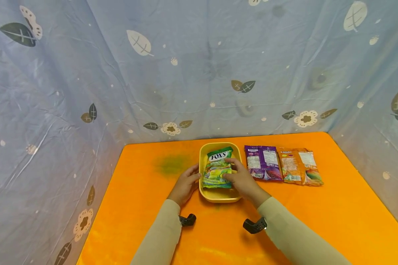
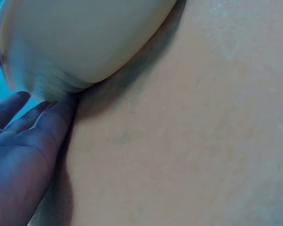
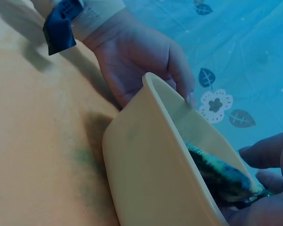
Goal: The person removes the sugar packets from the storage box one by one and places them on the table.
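A yellow plastic tub [image 1: 220, 200] stands on the orange table, with a green Fox's candy bag [image 1: 216, 173] inside it, its printed front facing up. My left hand [image 1: 185, 183] holds the tub by its left side; in the right wrist view the thumb lies at the rim and the fingers are outside. The left wrist view shows those fingers low against the tub's wall [image 2: 85, 42]. Reaching over the right rim, my right hand [image 1: 243, 181] pinches the right edge of the candy bag, seen edge-on in the right wrist view [image 3: 219, 172].
To the right of the tub lie a purple candy bag [image 1: 263, 162] and an orange candy bag [image 1: 299, 166], side by side. Blue leaf-patterned cloth [image 1: 199, 66] rises behind the orange table [image 1: 146, 206] and along both sides.
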`<state>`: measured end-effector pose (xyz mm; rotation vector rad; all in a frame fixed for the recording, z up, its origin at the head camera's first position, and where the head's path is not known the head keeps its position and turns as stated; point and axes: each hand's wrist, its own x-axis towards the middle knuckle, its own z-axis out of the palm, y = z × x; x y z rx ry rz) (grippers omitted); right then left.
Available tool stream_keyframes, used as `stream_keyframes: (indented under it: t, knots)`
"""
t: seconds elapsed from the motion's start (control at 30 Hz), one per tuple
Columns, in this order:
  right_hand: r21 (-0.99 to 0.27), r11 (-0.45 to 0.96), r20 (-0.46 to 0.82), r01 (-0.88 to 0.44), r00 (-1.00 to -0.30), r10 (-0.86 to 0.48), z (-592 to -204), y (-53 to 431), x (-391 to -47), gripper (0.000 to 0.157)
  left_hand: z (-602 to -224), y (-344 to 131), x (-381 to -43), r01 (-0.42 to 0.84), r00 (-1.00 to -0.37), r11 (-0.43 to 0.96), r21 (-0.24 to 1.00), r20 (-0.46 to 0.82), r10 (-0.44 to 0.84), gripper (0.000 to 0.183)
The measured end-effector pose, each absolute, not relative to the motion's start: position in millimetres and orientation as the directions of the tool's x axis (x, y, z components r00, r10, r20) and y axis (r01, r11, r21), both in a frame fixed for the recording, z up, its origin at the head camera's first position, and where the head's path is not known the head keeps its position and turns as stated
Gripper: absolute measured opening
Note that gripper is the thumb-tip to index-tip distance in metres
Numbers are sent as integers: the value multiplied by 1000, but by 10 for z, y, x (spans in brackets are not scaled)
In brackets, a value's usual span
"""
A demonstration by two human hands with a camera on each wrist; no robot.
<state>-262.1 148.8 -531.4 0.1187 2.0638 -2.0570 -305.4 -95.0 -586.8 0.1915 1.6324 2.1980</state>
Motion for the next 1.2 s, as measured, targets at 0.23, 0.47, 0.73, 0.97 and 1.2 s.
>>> stream_keyframes:
  t: [0.23,0.47,0.73,0.97,1.2]
  knots:
    - [-973,-19,-227,230,-969,-96,-5321,1506,-2629,63,-5872,-940,-3056,-231,-912,-239,943,-124,391,59]
    - [-974,34,-225,222,-969,-107,-5299,1510,-2625,75,-5880,-944,-3062,-225,-910,-242,944,-114,400,59]
    - [-975,-5,-220,222,-968,-123,-5330,1518,-2635,71,-5859,-942,-3043,-230,-910,-237,944,-123,395,60]
    - [-971,-23,-233,237,-965,-117,-5348,1529,-2627,64,-5857,-940,-3043,-230,-912,-232,945,-126,389,60]
    - [-971,-33,-232,238,-963,-135,-5340,1539,-2618,65,-5866,-947,-3043,-220,-911,-233,947,-114,397,61]
